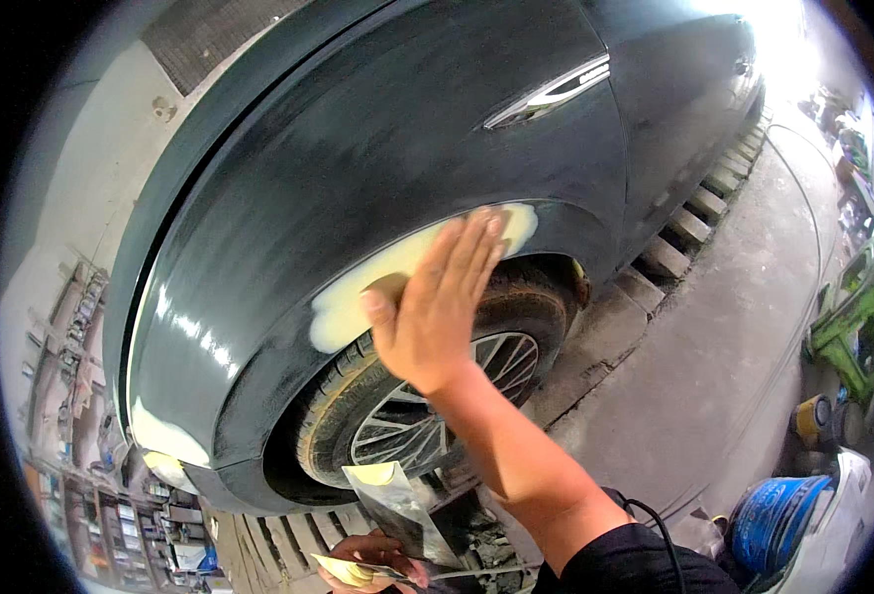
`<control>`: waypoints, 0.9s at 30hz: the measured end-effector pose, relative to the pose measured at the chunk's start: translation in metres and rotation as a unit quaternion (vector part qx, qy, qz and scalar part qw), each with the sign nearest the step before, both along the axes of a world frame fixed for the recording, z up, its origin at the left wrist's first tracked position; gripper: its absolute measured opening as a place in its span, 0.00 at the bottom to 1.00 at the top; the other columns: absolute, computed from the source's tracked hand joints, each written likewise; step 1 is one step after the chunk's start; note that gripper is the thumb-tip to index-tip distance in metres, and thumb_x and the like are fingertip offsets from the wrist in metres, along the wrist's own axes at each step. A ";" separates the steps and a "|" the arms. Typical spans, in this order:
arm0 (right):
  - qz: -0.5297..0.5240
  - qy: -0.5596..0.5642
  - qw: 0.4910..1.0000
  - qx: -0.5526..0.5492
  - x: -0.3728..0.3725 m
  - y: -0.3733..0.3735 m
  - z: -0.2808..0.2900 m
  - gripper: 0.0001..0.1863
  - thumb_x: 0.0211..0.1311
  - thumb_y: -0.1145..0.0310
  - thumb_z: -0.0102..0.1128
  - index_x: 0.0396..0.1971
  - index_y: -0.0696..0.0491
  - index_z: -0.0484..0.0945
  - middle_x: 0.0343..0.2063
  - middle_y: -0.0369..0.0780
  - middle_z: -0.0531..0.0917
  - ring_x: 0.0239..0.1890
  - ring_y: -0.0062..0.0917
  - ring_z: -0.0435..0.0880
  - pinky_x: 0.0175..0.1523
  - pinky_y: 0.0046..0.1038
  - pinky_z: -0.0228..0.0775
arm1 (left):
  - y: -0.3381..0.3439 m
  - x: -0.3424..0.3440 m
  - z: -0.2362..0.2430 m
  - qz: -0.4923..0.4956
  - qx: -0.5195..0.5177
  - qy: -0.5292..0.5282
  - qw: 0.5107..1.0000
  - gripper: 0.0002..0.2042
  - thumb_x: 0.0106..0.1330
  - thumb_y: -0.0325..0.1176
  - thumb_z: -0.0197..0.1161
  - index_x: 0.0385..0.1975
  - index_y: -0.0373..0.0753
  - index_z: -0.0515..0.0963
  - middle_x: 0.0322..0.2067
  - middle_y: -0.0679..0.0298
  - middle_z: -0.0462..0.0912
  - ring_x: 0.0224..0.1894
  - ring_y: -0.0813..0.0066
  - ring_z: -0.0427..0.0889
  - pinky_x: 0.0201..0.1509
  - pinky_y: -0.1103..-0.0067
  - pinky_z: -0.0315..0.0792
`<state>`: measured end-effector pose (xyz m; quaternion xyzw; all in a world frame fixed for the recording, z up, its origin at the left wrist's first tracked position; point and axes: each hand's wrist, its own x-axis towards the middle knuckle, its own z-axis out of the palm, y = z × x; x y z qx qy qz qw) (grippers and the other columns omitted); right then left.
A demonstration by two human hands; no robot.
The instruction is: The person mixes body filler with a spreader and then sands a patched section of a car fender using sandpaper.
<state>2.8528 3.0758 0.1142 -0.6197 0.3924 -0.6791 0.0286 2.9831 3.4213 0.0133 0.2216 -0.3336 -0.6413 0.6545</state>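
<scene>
My right hand (pixel 437 307) lies flat, fingers stretched out, over the pale yellow filler patch (pixel 358 297) on the dark fender (pixel 348 148), just above the wheel arch. Nothing is held in it. Low in the picture my left hand (pixel 382 554) is closed on a putty knife whose blade (pixel 402 510) is broad and grey, with yellow filler at its far end. More yellow filler (pixel 343 569) shows on a flat piece at the same hand, its handle or edge partly hidden by the fingers. Below the patch is the wheel (pixel 407 426) with its spoked rim and dusty tyre.
Another pale filler patch (pixel 164 436) sits at the fender's lower front corner. Wooden slats (pixel 689 226) run along under the car. At right stand a blue bucket (pixel 773 520), a tin (pixel 811 421) and a green frame (pixel 858 322). Cluttered shelves (pixel 110 515) fill the lower left.
</scene>
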 end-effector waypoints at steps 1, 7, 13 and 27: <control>0.005 0.000 1.000 0.001 0.007 0.009 0.002 0.50 0.68 0.38 0.33 0.66 0.73 0.43 0.66 0.69 0.44 0.70 0.64 0.39 0.70 0.60 0.27 | 0.001 0.005 -0.004 0.009 -0.012 -0.018 1.000 0.26 0.65 0.33 0.61 0.58 0.22 0.65 0.36 0.32 0.80 0.39 0.42 0.83 0.38 0.42 0.70; 0.057 0.090 0.994 -0.003 0.038 0.052 -0.007 0.51 0.67 0.36 0.32 0.66 0.73 0.40 0.66 0.70 0.40 0.70 0.67 0.35 0.69 0.63 0.27 | 0.015 0.060 -0.042 0.037 0.048 -0.058 0.996 0.19 0.61 0.34 0.65 0.41 0.24 0.72 0.25 0.40 0.81 0.26 0.44 0.84 0.28 0.42 0.74; -0.013 0.070 0.997 -0.018 0.001 0.016 -0.016 0.48 0.68 0.40 0.38 0.66 0.74 0.46 0.67 0.67 0.46 0.71 0.62 0.40 0.71 0.60 0.29 | -0.023 0.002 0.037 0.046 0.110 -0.138 0.983 0.27 0.63 0.53 0.57 0.42 0.28 0.75 0.24 0.39 0.80 0.25 0.40 0.83 0.27 0.42 0.72; 0.339 0.152 0.924 -0.088 -0.028 0.077 -0.053 0.31 0.65 0.55 0.53 0.59 0.63 0.66 0.62 0.55 0.65 0.66 0.47 0.65 0.69 0.46 0.53 | -0.071 -0.018 0.041 -0.131 -0.063 0.147 0.978 0.49 0.61 0.65 0.51 0.64 0.19 0.54 0.53 0.44 0.76 0.53 0.38 0.76 0.47 0.43 0.66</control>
